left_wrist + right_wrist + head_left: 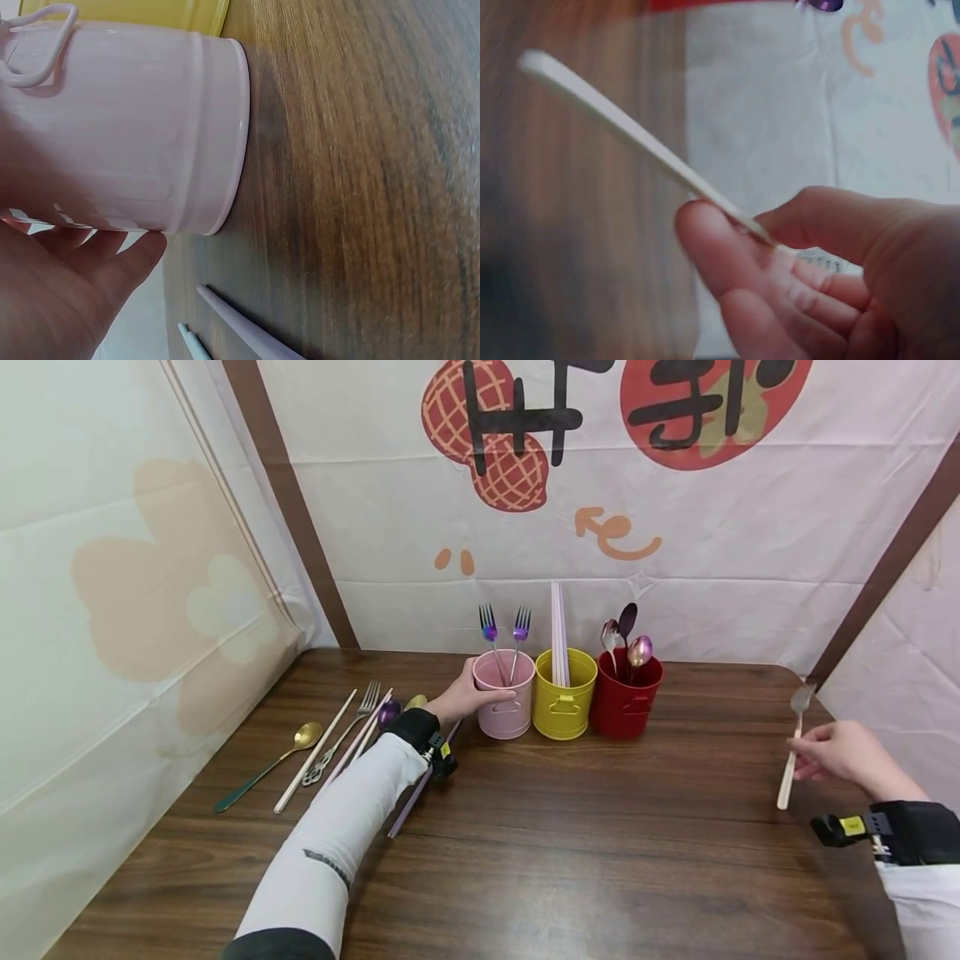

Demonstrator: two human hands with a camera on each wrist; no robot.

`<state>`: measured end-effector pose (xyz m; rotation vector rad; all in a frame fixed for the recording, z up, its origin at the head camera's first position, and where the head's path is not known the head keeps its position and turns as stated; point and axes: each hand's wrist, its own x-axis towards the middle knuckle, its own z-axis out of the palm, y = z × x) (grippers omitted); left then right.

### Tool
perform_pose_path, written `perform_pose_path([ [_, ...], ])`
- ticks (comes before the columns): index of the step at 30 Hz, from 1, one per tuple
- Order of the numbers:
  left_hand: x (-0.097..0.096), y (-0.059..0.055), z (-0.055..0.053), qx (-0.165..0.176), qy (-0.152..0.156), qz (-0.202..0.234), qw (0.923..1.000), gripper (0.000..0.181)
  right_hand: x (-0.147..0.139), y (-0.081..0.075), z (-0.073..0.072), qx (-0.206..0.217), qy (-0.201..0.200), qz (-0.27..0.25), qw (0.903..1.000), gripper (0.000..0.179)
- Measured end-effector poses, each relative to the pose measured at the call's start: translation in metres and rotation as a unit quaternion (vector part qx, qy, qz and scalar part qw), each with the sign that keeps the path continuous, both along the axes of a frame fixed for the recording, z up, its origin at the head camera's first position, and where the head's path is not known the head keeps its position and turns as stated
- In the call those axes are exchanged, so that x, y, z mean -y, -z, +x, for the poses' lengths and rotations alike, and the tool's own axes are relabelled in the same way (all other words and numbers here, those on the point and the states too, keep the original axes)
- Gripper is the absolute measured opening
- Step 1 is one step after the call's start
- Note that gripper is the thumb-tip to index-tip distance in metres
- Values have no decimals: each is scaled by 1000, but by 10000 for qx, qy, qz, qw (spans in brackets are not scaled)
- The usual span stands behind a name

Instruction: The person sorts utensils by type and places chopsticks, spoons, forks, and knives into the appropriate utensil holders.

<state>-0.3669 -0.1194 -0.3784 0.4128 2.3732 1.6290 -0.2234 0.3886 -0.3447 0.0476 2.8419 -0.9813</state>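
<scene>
My left hand point(459, 697) grips the pink cup point(504, 720) around its left side, thumb across the front below the rim. Two forks point(489, 631) with iridescent heads stand in that cup, tines up. In the left wrist view, the pink cup point(112, 135) sits with its base on the table. Off to the right, my right hand point(843, 752) pinches a fork point(787, 777) by its pale handle, the silvery head pointing away from me. In the right wrist view, the handle point(622, 120) slants between thumb and forefinger, and the head is mostly hidden.
A yellow cup point(565, 718) with pale chopsticks and a red cup point(626, 714) with several spoons stand beside the pink one. Left on the table lie a gold spoon point(306, 737), a silver fork point(367, 703), chopsticks point(315, 752) and a purple spoon point(388, 713). Fabric walls enclose the table.
</scene>
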Motion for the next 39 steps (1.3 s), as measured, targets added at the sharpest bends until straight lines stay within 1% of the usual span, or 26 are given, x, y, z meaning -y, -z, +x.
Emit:
perform_pose_path([
  [3, 1, 0, 2, 13, -5, 43, 10000, 87, 19, -14, -6, -537, -139, 25, 9985, 33],
  [4, 1, -4, 5, 37, 17, 68, 10000, 87, 27, -20, -7, -672, -200, 31, 9975, 35],
  [5, 1, -4, 6, 29, 16, 84, 10000, 87, 34, -25, -9, -811, -260, 16, 9964, 36],
  [10, 2, -3, 6, 49, 13, 191, 9998, 85, 67, -49, -18, -1226, -418, -30, 9916, 37],
  [11, 2, 1, 3, 18, -16, 192, 9998, 85, 72, -53, -19, -1308, -435, -55, 9904, 36],
  [13, 2, 2, 2, 23, -16, 222, 9997, 84, 81, -60, -23, -1447, -472, -45, 9883, 35],
  [16, 1, 1, 3, 86, -40, 256, 9996, 84, 95, -70, -29, -1778, -574, -69, 9824, 31],
  [19, 0, 0, 4, 201, -62, 272, 9994, 85, 109, -78, -33, -2124, -698, -110, 9746, 26],
  [22, 0, 0, 5, 268, -51, 278, 9992, 86, 124, -85, -39, -2439, -871, -345, 9653, 20],
  [25, 1, -1, 5, 285, -63, 252, 9993, 86, 141, -93, -45, -2715, -951, -621, 9557, 18],
  [30, 2, -1, 6, 285, -32, 269, 9992, 86, 174, -109, -56, -3181, -834, -835, 9407, 20],
  [34, 2, -3, 9, 291, 45, 252, 9992, 87, 195, -116, -64, -3356, -754, -1060, 9330, 19],
  [39, 1, -5, 10, 307, 61, 228, 9992, 87, 216, -115, -72, -3432, -651, -1334, 9275, 22],
])
